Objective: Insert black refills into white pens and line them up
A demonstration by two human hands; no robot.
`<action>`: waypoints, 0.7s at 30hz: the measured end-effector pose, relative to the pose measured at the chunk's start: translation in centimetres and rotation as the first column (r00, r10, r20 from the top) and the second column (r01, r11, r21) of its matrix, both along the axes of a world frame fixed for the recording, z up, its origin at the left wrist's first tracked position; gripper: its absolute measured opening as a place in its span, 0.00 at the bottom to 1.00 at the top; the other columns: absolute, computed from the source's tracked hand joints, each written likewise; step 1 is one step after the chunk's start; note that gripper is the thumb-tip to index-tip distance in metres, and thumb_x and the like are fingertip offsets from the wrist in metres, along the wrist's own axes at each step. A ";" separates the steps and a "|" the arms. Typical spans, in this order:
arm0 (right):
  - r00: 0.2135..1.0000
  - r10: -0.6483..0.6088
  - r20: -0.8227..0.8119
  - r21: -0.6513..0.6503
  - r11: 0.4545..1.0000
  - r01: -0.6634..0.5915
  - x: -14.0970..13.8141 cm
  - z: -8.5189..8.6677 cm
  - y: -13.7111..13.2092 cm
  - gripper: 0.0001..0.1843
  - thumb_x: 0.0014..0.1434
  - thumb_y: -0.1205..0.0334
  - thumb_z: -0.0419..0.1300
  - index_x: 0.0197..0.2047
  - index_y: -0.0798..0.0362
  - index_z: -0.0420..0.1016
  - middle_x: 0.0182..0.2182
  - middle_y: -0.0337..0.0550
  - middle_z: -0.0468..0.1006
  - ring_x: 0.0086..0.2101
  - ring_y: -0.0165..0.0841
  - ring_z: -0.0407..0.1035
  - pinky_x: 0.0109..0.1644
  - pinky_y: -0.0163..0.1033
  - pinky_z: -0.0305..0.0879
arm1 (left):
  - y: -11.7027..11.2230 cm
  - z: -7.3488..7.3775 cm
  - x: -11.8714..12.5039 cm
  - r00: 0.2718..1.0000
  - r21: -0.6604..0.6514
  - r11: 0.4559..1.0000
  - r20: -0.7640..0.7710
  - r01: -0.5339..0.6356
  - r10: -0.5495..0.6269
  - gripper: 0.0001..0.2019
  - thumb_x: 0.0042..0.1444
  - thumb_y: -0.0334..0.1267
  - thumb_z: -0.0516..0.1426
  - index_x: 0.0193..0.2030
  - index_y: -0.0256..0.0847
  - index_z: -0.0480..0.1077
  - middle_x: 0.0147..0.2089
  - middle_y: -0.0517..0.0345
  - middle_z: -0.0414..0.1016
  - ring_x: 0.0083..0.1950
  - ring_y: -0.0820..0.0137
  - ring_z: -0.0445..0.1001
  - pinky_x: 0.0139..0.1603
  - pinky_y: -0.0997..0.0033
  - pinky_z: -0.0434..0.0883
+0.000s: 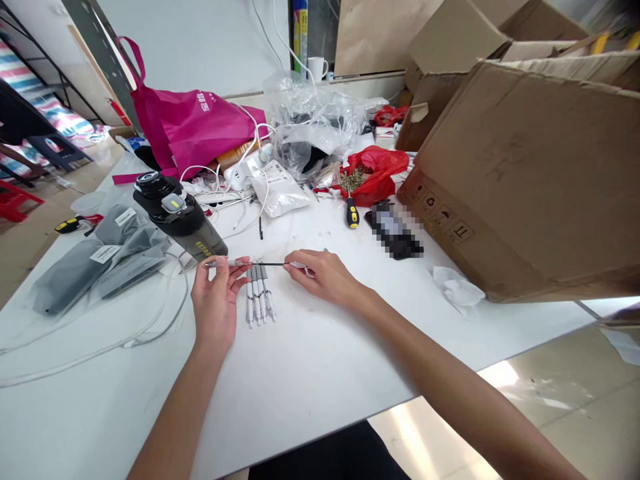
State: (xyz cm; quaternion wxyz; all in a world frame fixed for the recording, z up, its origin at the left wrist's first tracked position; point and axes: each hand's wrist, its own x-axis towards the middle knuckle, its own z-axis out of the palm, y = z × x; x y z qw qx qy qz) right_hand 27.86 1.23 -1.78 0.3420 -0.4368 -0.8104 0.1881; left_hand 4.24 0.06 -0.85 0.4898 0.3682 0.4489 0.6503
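My left hand (216, 300) pinches a grey-white pen barrel (213, 265), held level above the table. A thin dark pen refill (270, 265) stretches from the barrel's right end to my right hand (323, 273). The fingers of my right hand are closed on the refill's far end, where a small pale part also shows between them. Just below the refill, several white pens (260, 300) with grey grips lie side by side on the white table (320, 360). A black water bottle (175, 217) stands close behind my left hand, leaning in the view.
Grey items in plastic bags (75, 273) and looped white cables (125, 340) lie at left. Behind are a pink bag (185, 123), a white packet (280, 190), a red bag (383, 173) and a screwdriver (353, 213). At right are a blurred black device (395, 230) and a large cardboard box (530, 180).
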 end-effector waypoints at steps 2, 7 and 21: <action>1.000 0.010 -0.006 0.010 1.000 -0.010 -0.1 -0.2 0.0 0.14 0.82 0.53 0.55 0.50 0.49 0.80 0.39 0.42 0.84 0.31 0.30 0.66 0.38 0.38 0.55 | -0.1 0.1 0.1 1.000 -0.014 1.000 -0.014 0.023 -0.023 0.24 0.60 0.57 0.76 0.47 0.46 0.71 0.48 0.49 0.90 0.50 0.60 0.89 0.47 0.68 0.79; 0.999 0.050 -0.005 0.015 0.999 -0.050 -0.5 -0.5 -0.3 0.13 0.82 0.54 0.56 0.51 0.50 0.79 0.40 0.41 0.83 0.33 0.31 0.69 0.39 0.36 0.56 | -0.6 0.2 0.6 0.989 -0.072 0.991 -0.085 0.112 -0.118 0.24 0.60 0.58 0.76 0.48 0.45 0.73 0.47 0.49 0.90 0.49 0.59 0.89 0.48 0.66 0.80; 0.994 0.104 -0.036 -0.148 0.983 -0.109 -1.3 -0.7 -1.0 0.12 0.82 0.48 0.56 0.51 0.48 0.67 0.40 0.43 0.83 0.34 0.35 0.73 0.39 0.36 0.58 | -1.3 -0.5 1.4 0.947 -0.100 0.979 -0.253 0.180 -0.199 0.22 0.58 0.57 0.77 0.48 0.43 0.81 0.45 0.51 0.89 0.45 0.63 0.87 0.50 0.66 0.82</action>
